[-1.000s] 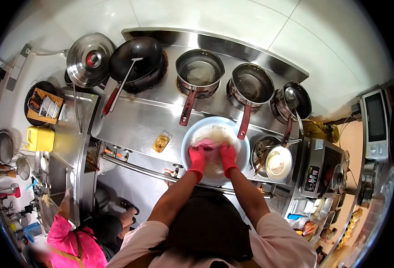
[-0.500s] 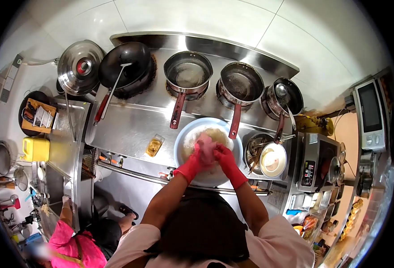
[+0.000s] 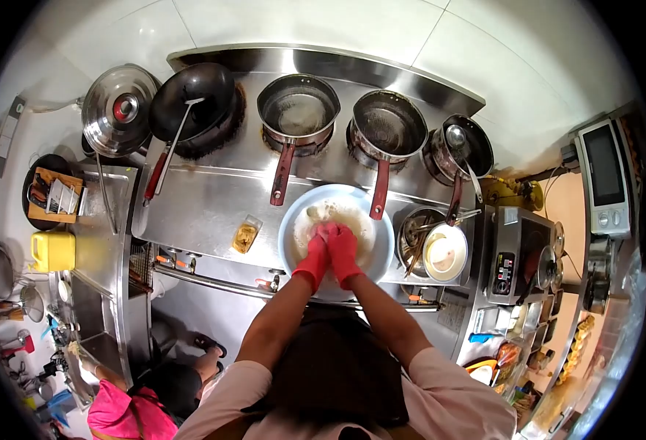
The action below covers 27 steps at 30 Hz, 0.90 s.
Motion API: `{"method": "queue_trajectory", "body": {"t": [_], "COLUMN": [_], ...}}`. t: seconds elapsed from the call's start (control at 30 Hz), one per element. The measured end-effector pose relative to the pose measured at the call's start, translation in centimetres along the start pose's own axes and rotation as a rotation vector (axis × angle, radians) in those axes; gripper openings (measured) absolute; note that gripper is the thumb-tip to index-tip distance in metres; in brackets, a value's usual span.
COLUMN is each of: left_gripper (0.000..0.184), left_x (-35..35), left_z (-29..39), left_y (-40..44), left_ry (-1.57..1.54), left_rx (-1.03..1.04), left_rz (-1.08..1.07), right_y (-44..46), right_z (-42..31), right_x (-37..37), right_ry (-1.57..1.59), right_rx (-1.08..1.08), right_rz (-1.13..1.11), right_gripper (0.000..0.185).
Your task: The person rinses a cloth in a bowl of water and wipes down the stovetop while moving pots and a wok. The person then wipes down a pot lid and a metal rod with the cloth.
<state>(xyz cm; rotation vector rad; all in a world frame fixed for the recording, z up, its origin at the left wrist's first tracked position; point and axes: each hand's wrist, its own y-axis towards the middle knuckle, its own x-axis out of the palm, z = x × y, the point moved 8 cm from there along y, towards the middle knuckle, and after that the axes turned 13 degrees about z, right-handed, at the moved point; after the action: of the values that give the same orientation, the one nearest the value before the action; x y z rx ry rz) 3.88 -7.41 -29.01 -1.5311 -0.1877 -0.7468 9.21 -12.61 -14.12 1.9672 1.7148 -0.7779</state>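
Note:
A wide pale-blue basin (image 3: 288, 220) of cloudy, foamy water stands on the steel counter in front of me. Both my hands wear red rubber gloves and are close together inside it. My left hand (image 3: 313, 259) and my right hand (image 3: 344, 253) are closed around a pink cloth (image 3: 326, 228), bunched low at the water. Most of the cloth is hidden by the gloves and suds. Left of the basin lies a small clear container (image 3: 244, 237) with something yellow-brown inside.
Behind the basin, a wok (image 3: 191, 103), a pan (image 3: 298, 110), another pan (image 3: 389, 126) and a pot with a ladle (image 3: 463, 150) sit on the stove. A white bowl (image 3: 444, 253) stands to the right. A person in pink (image 3: 128, 414) is at the lower left.
Both hands have moved down and closer together, lowering the cloth from above the basin to the water. The person in pink has shifted lower. The view has moved slightly.

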Motion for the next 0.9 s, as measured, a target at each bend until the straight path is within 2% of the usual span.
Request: {"method": "queue_trajectory", "body": {"t": [0.07,0.13,0.2,0.23,0.27,0.37,0.4,0.5,0.63,0.7,0.8,0.9], "left_gripper": [0.045,0.04,0.038,0.044,0.053,0.06,0.059,0.06,0.064,0.071,0.083,0.095], "left_x": [-0.8,-2.1,-3.5,-3.0,-2.3,0.6,0.9,0.8,-1.0,-1.0,0.2,3.3], "left_z": [1.0,2.5,3.9,4.7,5.6,5.6,5.5,6.0,3.9,1.2,-3.0,-2.4], "left_y": [0.0,0.5,1.5,0.2,-1.4,-6.2,-7.1,-7.5,-6.1,-6.0,-5.9,-7.8], "left_ry": [0.091,0.183,0.271,0.337,0.406,0.21,0.312,0.399,0.276,0.181,0.05,-0.02], "left_rx": [0.056,0.145,0.235,0.32,0.403,0.367,0.323,0.478,0.354,0.134,-0.221,-0.213], "left_rz": [0.151,0.162,0.17,0.195,0.227,0.26,0.263,0.258,0.321,0.263,0.098,-0.201], "right_y": [1.9,3.0,3.2,3.1,3.0,1.2,1.0,1.1,2.1,2.7,1.6,-0.1], "right_z": [1.6,4.8,4.1,3.8,5.0,2.4,3.8,6.9,7.3,8.0,3.7,-0.2], "right_x": [0.0,0.2,-2.3,-3.2,-2.3,-2.1,-1.6,-0.1,-1.1,-0.6,-2.0,-4.5], "right_ry": [-0.125,-0.253,-0.198,-0.17,-0.035,0.026,0.023,-0.013,-0.051,-0.029,0.272,0.518], "right_rx": [0.04,0.046,0.109,0.141,0.251,-0.006,0.027,0.099,0.102,0.076,-0.031,-0.193], "right_rz": [-0.021,-0.02,-0.035,-0.042,-0.108,-0.288,-0.253,-0.165,-0.055,0.008,-0.267,-0.353], "right_gripper": [0.048,0.052,0.053,0.053,0.045,0.039,0.038,0.038,0.041,0.045,0.042,0.04]}}
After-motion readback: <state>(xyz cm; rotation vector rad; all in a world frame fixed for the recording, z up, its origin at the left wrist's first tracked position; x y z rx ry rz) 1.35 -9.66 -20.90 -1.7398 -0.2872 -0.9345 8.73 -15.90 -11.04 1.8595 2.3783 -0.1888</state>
